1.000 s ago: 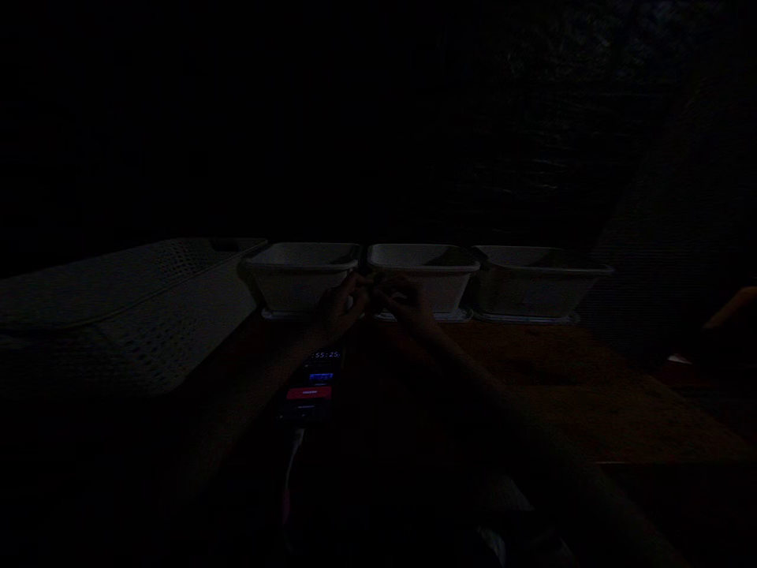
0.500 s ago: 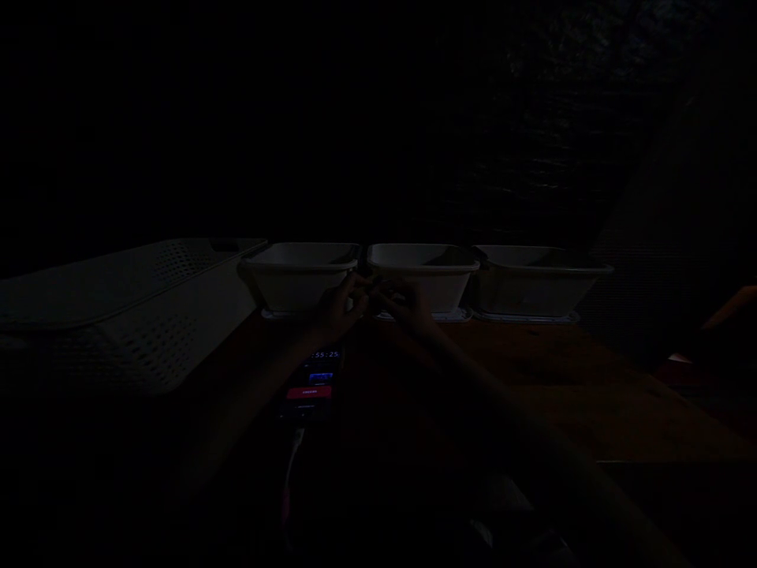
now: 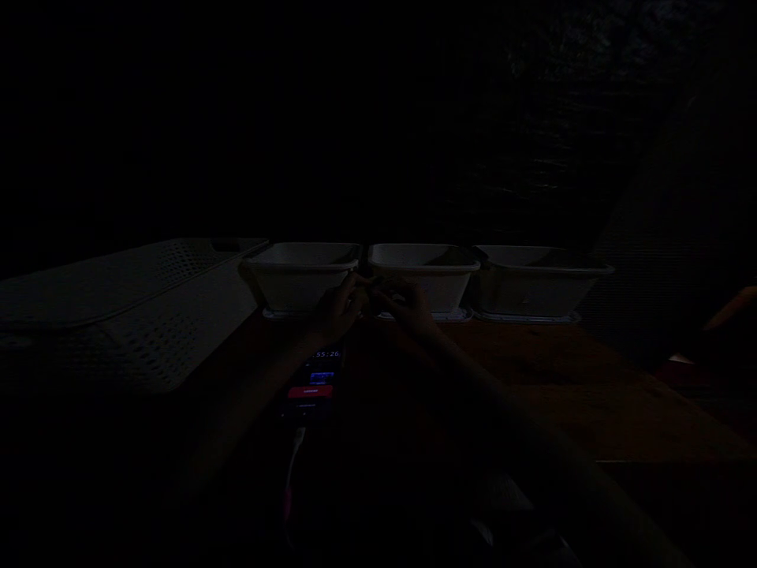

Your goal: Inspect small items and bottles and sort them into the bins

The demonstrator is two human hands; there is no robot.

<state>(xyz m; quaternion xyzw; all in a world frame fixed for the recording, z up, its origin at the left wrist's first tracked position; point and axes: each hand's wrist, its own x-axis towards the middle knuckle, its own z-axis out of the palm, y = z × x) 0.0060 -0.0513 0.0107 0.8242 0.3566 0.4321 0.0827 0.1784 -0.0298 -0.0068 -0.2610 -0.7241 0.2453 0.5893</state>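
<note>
The scene is very dark. My left hand (image 3: 341, 306) and my right hand (image 3: 405, 301) meet fingertip to fingertip over the table, just in front of the gap between two white tubs. Both have their fingers bent and pinched together. Whatever lies between them is too small and dim to make out. Behind my left hand stands the left white tub (image 3: 289, 285), and behind my right hand the middle white tub (image 3: 441, 285). A lit phone (image 3: 312, 390) lies below my left wrist, partly covered by it.
At the left stands a large white perforated basket (image 3: 206, 331). A third white tub (image 3: 529, 292) is at the right of the row. The wooden table (image 3: 568, 394) extends right. A cable (image 3: 292, 457) runs from the phone toward me. Part of another person's arm (image 3: 730, 309) shows far right.
Both hands stay in nearly the same place, with only slight finger movement. The timer on the phone has advanced by a second.
</note>
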